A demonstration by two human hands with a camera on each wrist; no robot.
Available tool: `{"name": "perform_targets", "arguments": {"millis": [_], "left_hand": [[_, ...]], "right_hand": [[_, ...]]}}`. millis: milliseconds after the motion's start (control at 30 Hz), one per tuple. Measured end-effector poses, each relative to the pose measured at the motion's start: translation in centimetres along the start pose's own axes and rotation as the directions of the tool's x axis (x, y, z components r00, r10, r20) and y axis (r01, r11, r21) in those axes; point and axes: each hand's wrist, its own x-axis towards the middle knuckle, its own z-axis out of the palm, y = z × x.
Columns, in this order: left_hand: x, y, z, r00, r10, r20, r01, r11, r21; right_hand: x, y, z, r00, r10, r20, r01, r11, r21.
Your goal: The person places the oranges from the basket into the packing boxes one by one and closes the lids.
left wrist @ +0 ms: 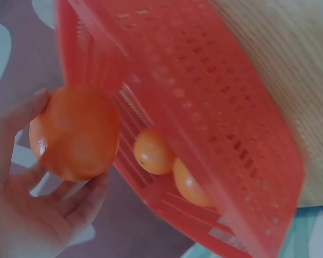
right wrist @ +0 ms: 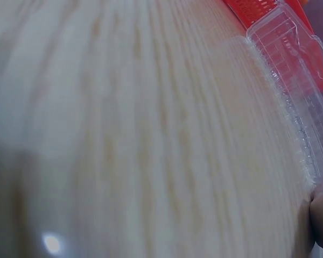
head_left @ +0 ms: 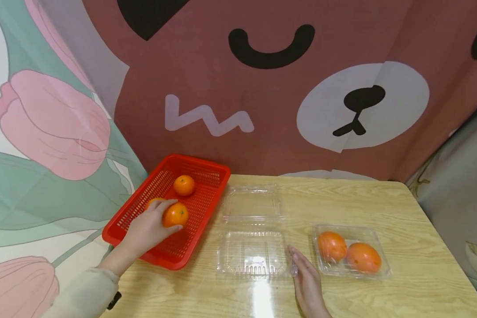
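In the head view my left hand [head_left: 151,227] holds an orange [head_left: 176,215] over the red plastic basket [head_left: 218,194]. The left wrist view shows the fingers and thumb curled around that orange [left wrist: 78,131]. Two more oranges lie in the basket; one orange [head_left: 184,185] is in plain sight, while the hand partly covers the other orange [head_left: 155,202]. An open clear plastic clamshell box [head_left: 254,251] lies on the table right of the basket. My right hand [head_left: 308,285] rests at the box's right edge, fingers fairly straight.
To the right of my right hand stands a closed clear box [head_left: 351,229] with two oranges [head_left: 363,257] inside. The wooden table [head_left: 413,247] ends at a printed cloth [head_left: 270,145] behind it. Another patterned cloth [head_left: 55,198] hangs along the left.
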Motion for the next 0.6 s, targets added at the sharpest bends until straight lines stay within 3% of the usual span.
{"name": "perform_targets", "arguments": {"millis": [267, 600], "left_hand": [[0.3, 3.1, 0.4, 0.998, 0.017, -0.065, -0.020, 0.999, -0.046], [0.7, 6.9, 1.5, 0.984, 0.119, -0.132, -0.125, 0.991, -0.041]], "right_hand": [[0.0, 0.0, 0.1, 1.000, -0.005, -0.001, 0.005, 1.000, 0.007], [0.0, 0.2, -0.1, 1.000, -0.014, 0.000, 0.014, 1.000, -0.008]]}}
